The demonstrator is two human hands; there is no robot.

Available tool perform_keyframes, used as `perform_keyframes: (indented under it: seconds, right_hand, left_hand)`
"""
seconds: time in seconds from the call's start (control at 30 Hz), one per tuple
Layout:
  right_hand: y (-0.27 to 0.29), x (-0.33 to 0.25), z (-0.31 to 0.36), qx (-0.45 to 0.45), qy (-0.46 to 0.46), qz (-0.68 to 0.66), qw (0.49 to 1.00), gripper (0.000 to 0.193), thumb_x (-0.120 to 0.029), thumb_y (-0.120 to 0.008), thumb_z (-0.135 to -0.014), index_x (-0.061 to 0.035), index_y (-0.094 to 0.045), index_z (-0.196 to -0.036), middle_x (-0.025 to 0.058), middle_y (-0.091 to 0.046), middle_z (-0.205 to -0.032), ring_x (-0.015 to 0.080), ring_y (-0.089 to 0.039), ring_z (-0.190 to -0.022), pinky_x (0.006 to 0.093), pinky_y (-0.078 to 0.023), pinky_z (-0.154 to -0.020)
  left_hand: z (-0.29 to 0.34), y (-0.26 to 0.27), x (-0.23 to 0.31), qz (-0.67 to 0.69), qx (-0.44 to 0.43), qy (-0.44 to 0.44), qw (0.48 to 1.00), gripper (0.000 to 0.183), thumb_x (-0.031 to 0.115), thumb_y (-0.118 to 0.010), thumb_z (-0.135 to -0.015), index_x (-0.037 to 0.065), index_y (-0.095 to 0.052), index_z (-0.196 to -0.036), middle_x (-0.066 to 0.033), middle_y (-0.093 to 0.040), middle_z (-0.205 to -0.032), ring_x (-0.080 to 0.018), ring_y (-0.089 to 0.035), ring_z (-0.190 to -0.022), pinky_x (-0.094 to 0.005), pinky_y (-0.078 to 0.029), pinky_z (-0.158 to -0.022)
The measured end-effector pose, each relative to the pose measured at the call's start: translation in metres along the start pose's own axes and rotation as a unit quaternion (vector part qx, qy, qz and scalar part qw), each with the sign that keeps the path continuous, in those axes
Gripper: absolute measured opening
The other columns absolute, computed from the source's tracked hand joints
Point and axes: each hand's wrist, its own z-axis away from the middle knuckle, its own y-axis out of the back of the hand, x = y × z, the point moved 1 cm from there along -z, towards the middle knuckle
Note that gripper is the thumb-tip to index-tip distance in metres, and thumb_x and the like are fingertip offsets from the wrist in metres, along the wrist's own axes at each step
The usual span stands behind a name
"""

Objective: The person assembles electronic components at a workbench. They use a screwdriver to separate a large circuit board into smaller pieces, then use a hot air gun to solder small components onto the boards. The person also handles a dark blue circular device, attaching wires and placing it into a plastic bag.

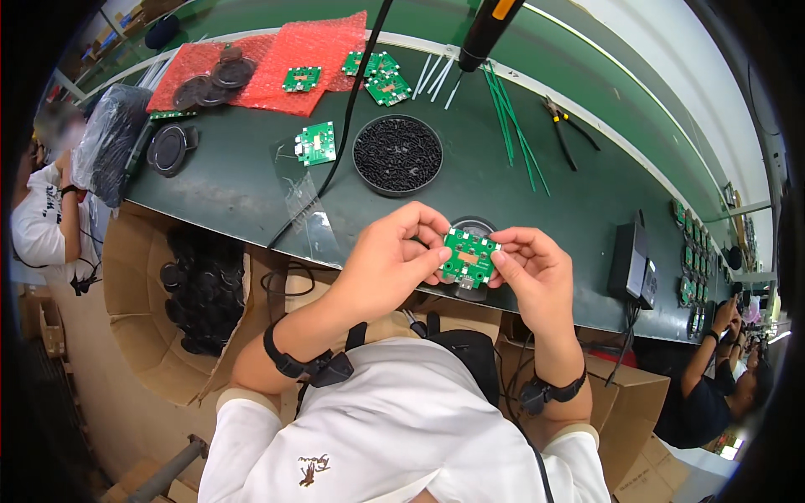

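Note:
A green circuit board (pixel 468 258) with a metal connector at its near edge is held level between both hands, close to the table's front edge. My left hand (pixel 401 254) pinches its left side with thumb and fingers. On the opposite side, my right hand (pixel 534 267) grips the edge the same way. Behind and partly under the board shows a round black part (pixel 474 225), mostly hidden. A round dish of small black screws (pixel 397 156) stands just beyond my left hand. Another green board (pixel 315 143) lies left of the dish.
Red bubble wrap (pixel 293 63) bears boards and black round parts at the back left. An electric screwdriver (pixel 489 33) hangs above the table, its cable crossing left. Pliers (pixel 563 134), green sticks (pixel 513 126) and a black device (pixel 631 261) lie rightward. A carton (pixel 151 335) stands lower left.

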Motion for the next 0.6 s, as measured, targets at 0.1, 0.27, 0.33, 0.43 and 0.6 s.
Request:
perform_keyframes:
  seconds: [0.1, 0.27, 0.33, 0.43, 0.6]
  right_hand:
    - [0.003, -0.002, 0.004, 0.007, 0.004, -0.007, 1.000, 0.021, 0.004, -0.067, -0.096, 0.0069, -0.065, -0.117, 0.0103, -0.069, -0.102, 0.0125, -0.068, -0.083, 0.0253, -0.059, -0.072]
    - [0.000, -0.011, 0.004, -0.092, 0.151, -0.070, 0.982, 0.024, 0.007, -0.070, -0.091, 0.0067, -0.066, -0.115, 0.0134, -0.068, -0.110, 0.0169, -0.068, -0.095, 0.0286, -0.060, -0.083]
    - [0.003, -0.014, -0.004, -0.071, 0.223, 0.053, 0.971, 0.028, 0.007, -0.074, -0.086, 0.0042, -0.068, -0.113, 0.0113, -0.068, -0.109, 0.0165, -0.066, -0.101, 0.0279, -0.057, -0.086]
    - [0.009, -0.017, -0.014, -0.109, 0.260, 0.151, 0.948, 0.025, 0.003, -0.076, -0.086, 0.0027, -0.069, -0.110, 0.0067, -0.066, -0.099, 0.0132, -0.066, -0.092, 0.0232, -0.054, -0.074]
    - [0.019, -0.016, -0.010, -0.015, 0.107, 0.176, 0.978, 0.026, 0.003, -0.077, -0.085, 0.0017, -0.071, -0.111, 0.0066, -0.066, -0.096, 0.0100, -0.065, -0.076, 0.0231, -0.054, -0.066]
  left_hand:
    - [-0.001, -0.007, -0.001, -0.082, 0.013, -0.061, 0.995, 0.038, -0.005, -0.065, -0.095, -0.001, -0.055, -0.131, -0.0076, -0.064, -0.104, -0.0098, -0.067, -0.083, -0.0247, -0.058, -0.070]
    - [-0.012, -0.015, 0.002, 0.095, -0.092, 0.007, 0.991, 0.052, -0.005, -0.066, -0.094, 0.001, -0.050, -0.143, -0.0092, -0.067, -0.108, -0.0109, -0.068, -0.087, -0.0244, -0.057, -0.073]
    - [-0.018, -0.017, 0.002, 0.139, -0.155, 0.044, 0.977, 0.050, -0.005, -0.065, -0.095, 0.000, -0.051, -0.142, -0.0095, -0.067, -0.108, -0.0118, -0.068, -0.090, -0.0250, -0.058, -0.075]
    - [-0.023, -0.019, 0.001, 0.131, -0.125, 0.025, 0.983, 0.045, -0.003, -0.064, -0.096, 0.000, -0.052, -0.140, -0.0100, -0.068, -0.108, -0.0130, -0.069, -0.091, -0.0264, -0.059, -0.075]
    - [-0.023, -0.013, 0.002, 0.083, -0.071, 0.011, 0.994, 0.033, 0.006, -0.063, -0.101, -0.003, -0.056, -0.132, -0.0095, -0.067, -0.103, -0.0139, -0.070, -0.083, -0.0269, -0.060, -0.071]
